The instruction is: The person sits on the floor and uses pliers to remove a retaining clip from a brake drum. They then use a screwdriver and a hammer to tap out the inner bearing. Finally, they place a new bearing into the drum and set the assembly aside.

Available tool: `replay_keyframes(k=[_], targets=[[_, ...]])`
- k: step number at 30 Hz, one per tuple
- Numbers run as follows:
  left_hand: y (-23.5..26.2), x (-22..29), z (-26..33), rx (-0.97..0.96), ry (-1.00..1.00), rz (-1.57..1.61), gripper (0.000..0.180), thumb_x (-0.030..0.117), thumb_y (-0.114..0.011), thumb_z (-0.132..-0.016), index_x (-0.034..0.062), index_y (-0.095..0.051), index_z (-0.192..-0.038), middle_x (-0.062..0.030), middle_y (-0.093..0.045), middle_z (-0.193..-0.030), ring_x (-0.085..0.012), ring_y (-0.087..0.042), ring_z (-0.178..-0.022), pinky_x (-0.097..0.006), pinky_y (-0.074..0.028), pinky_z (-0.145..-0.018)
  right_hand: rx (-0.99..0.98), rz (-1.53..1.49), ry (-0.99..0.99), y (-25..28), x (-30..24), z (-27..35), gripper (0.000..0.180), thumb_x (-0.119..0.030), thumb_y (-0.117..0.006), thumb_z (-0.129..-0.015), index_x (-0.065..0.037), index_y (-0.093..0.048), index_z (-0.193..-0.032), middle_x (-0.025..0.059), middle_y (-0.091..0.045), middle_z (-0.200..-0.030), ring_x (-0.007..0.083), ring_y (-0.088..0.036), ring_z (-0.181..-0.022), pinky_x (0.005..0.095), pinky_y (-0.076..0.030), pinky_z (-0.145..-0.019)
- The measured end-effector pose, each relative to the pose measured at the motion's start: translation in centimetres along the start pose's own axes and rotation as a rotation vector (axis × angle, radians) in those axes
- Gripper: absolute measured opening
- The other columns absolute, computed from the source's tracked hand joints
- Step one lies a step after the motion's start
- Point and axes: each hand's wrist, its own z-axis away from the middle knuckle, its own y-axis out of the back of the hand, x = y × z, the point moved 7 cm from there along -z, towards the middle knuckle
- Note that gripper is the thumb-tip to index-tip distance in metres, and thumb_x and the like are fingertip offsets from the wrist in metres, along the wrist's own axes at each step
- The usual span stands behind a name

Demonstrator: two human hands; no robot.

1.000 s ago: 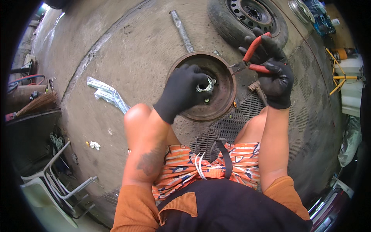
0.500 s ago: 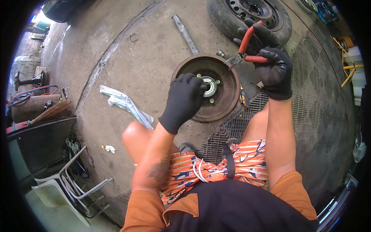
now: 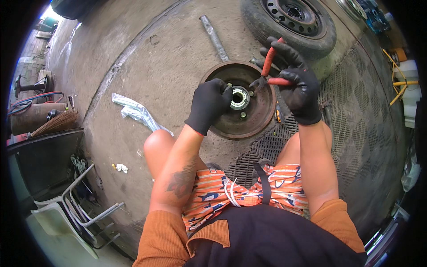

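A rusty brake drum lies flat on the floor between my knees, with a shiny bearing in its hub and bolts around it. My left hand, in a black glove, is closed above the drum's left side. Its fingertips are beside the bearing; whatever they may pinch is hidden. Gloved in black too, my right hand holds red-handled pliers. The handles are spread apart, one against the palm and thumb, the other under the fingers. The pliers' jaws are over the drum's right side, close to the bearing.
A tyre on a steel rim lies beyond the drum, beside a metal pipe. Crumpled clear plastic is left of the drum. A small screwdriver sits by a perforated mat. A chair stands at lower left.
My right hand has moved left and slightly down, bringing the pliers' jaws over the drum. My left hand has shifted slightly left, uncovering more of the bearing.
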Motion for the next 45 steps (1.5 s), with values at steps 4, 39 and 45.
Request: replay_keyframes(k=[4, 39, 45], targets=[[-0.2, 0.5, 0.0, 0.017, -0.024, -0.096, 0.021, 0.026, -0.071, -0.084, 0.0054, -0.071, -0.088, -0.0174, -0.07, -0.078, -0.034, -0.069, -0.071, -0.041, -0.054, -0.066, 0.047, 0.024, -0.009, 0.2, 1.9, 1.1, 0.059, 0.0, -0.042, -0.08, 0.01, -0.048, -0.138, 0.0171, -0.054, -0.14, 0.0326, -0.053, -0.132, 0.0413, -0.047, -0.108], [0.1, 0.2, -1.3, -0.101, -0.098, -0.033, 0.02, 0.025, -0.073, -0.081, 0.0057, -0.073, -0.087, -0.0185, -0.068, -0.078, -0.0356, -0.068, -0.071, -0.042, -0.053, -0.066, 0.142, 0.188, 0.178, 0.0, 1.8, 3.2, 0.058, 0.001, -0.039, -0.084, 0.011, -0.043, -0.141, 0.024, -0.049, -0.142, 0.037, -0.049, -0.135, 0.049, -0.039, -0.114], [0.3, 0.3, -0.8, -0.053, -0.051, -0.068, 0.022, 0.026, -0.075, -0.077, 0.0042, -0.071, -0.078, -0.02, -0.066, -0.071, -0.037, -0.066, -0.066, -0.043, -0.052, -0.063, 0.105, 0.148, 0.187, -0.5, 2.2, 3.2, 0.059, 0.001, -0.039, -0.084, 0.01, -0.044, -0.141, 0.0249, -0.047, -0.144, 0.0379, -0.047, -0.136, 0.0512, -0.037, -0.116]])
